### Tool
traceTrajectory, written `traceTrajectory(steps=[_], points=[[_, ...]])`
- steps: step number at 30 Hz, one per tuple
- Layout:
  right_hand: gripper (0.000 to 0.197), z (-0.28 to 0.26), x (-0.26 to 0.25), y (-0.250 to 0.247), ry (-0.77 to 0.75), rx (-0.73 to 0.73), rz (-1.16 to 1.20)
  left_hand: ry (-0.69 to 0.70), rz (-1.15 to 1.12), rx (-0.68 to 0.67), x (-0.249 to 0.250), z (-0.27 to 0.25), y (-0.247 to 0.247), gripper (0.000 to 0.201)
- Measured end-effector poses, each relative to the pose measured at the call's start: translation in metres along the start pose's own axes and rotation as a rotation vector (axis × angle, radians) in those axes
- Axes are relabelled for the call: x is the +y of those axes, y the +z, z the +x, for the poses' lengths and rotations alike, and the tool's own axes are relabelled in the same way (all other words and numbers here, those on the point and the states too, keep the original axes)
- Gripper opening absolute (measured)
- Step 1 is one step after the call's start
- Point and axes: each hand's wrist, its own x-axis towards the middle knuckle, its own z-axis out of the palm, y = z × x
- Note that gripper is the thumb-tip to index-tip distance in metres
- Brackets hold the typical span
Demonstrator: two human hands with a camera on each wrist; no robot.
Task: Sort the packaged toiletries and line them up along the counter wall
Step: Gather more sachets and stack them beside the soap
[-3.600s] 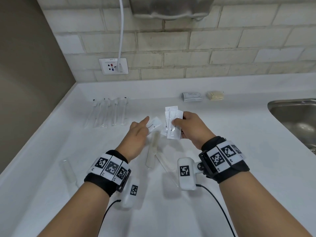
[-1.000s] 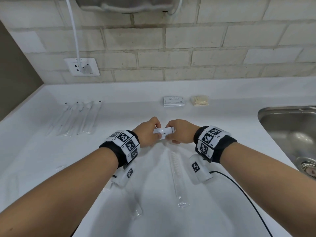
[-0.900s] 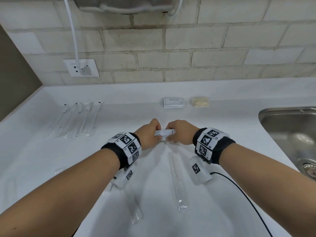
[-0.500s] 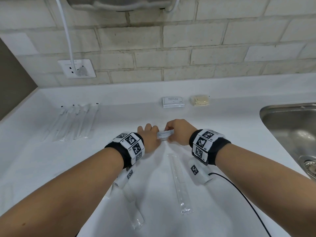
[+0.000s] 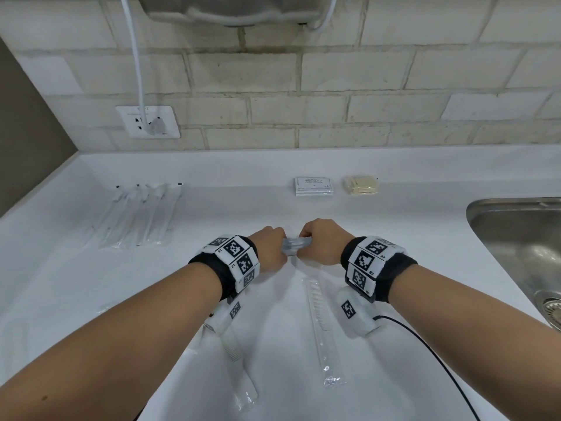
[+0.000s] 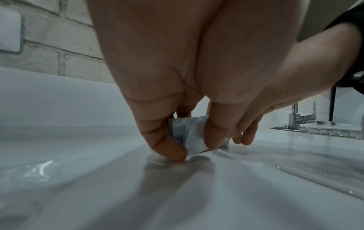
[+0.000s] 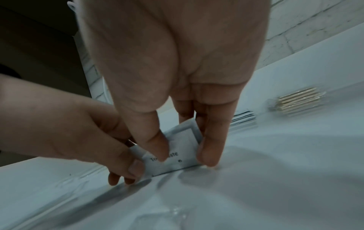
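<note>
Both of the person's hands meet at the middle of the white counter (image 5: 91, 293). The left hand (image 5: 270, 249) and the right hand (image 5: 321, 246) each pinch one end of a small stack of flat white paper toothpaste sachets (image 5: 296, 246), thumb on one face and fingers on the other. The stack stands on its long edge, and the wrist views show that edge touching the counter top.

A few seconds ago the right hand held these sachets fanned loosely in the air while the left hand reached toward them. Since then the two hands have gathered them into one squared bundle and brought it down to the surface. This looks like tapping the edges level, so the sachets seem sorted but not yet placed.

Far along the brick wall lie three finished groups: a row of clear-wrapped toothbrushes (image 5: 142, 214) at the left, then a stack of white shampoo sachets (image 5: 314, 186), then a packet of pale yellow sticks (image 5: 361, 185) to the right. A bare gap between toothbrushes and shampoo could probably take the bundle.

Near the person, two clear-wrapped white combs (image 5: 318, 314) lie loose, unsorted. A steel sink (image 5: 516, 238) sits at the far right.
</note>
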Motion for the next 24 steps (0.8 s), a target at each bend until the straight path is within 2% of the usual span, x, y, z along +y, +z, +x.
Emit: traceTrajectory(steps=[4,10,17,24], points=[[0.022,-0.0005,0.0014,-0.0014,-0.002,0.026,0.018,0.007,-0.078,0.029,-0.0030,-0.0051,-0.0059,0.028],[0.019,0.0003,-0.0003,0.0013,-0.011,0.044,0.032,0.043,-0.055,0.089,-0.0062,-0.0069,-0.0068,0.026],[0.021,0.0015,-0.0013,0.0027,0.025,0.040,0.035,0.054,-0.052,0.099,-0.0027,-0.0066,-0.0040,0.027],[0.022,0.0045,-0.0081,0.0020,0.021,-0.009,-0.058,0.068,-0.025,0.090,-0.0007,-0.0021,-0.0021,0.027]])
